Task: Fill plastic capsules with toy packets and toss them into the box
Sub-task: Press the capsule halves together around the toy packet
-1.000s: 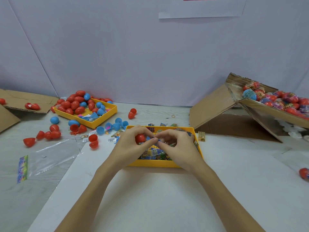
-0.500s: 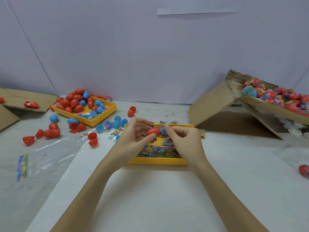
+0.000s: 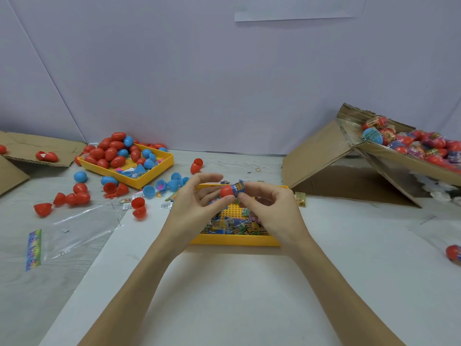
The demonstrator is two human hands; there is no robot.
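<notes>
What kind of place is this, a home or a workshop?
Likely a small hand-packing workstation: yellow trays of empty red and blue capsules, a tray of toy packets, and a cardboard box heaped with filled capsules.

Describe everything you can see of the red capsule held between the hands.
The red capsule looks like smooth, glossy plastic, rounded like an egg. The left hand pinches it while the right hand holds a blue toy packet against its right end. It is held above the yellow tray of packets. Whether it is closed is hidden.
</notes>
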